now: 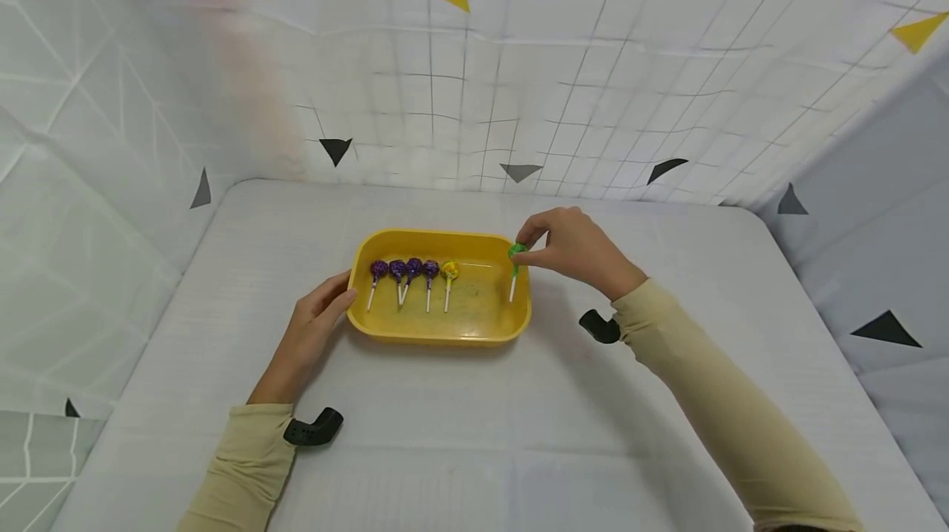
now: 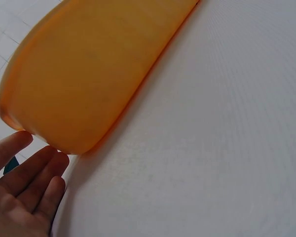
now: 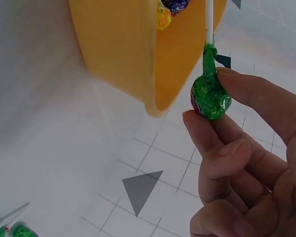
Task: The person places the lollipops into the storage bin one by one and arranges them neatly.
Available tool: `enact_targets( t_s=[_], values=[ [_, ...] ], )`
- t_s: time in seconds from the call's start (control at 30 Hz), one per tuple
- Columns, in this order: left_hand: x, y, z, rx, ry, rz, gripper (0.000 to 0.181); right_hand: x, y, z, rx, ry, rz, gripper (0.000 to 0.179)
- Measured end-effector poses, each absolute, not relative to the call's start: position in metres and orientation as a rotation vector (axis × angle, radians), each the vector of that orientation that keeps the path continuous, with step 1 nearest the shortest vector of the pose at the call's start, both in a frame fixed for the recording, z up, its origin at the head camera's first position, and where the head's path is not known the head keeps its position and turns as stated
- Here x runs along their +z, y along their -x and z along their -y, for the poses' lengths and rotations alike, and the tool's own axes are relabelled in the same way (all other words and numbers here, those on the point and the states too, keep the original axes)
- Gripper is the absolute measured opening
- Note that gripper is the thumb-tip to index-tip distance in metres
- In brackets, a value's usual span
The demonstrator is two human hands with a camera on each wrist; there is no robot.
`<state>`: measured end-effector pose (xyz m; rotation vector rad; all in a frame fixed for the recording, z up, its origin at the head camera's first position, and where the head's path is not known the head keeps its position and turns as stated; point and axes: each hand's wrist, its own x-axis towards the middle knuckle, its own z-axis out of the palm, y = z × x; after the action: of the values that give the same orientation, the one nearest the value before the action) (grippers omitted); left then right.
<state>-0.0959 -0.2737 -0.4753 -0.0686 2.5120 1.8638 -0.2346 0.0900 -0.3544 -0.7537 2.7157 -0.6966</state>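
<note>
A yellow tray (image 1: 474,330) sits on the white table. Inside it, several purple-wrapped lollipops (image 1: 413,268) and one yellow lollipop (image 1: 450,271) lie in a row, sticks toward the near side. Over the tray's right end my right hand (image 1: 574,248) pinches a green lollipop (image 3: 210,98) by its wrapped head between thumb and fingers, its stick pointing at the near side. My left hand (image 1: 319,318) rests against the tray's left end. In the left wrist view its relaxed fingers (image 2: 34,168) touch the outer wall.
More green-wrapped lollipops (image 3: 22,230) lie on the table at the lower left of the right wrist view. A white wall with a grid and dark triangles (image 1: 336,151) stands behind the table. Each sleeve carries a black wrist device (image 1: 315,427).
</note>
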Motion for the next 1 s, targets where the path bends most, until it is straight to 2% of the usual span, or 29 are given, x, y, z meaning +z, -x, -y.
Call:
enact_targets(
  t_s=[0.57,1.0],
  values=[
    [-0.474,0.096,0.273,1.87,0.086,-2.497,0.055,-0.36,0.235,-0.055,-0.567,0.727,-2.698,0.024],
    [-0.475,0.095,0.273,1.862,0.091,-2.505,0.057,-0.367,0.241,-0.036,-0.471,0.816,-2.692,0.024]
  ],
)
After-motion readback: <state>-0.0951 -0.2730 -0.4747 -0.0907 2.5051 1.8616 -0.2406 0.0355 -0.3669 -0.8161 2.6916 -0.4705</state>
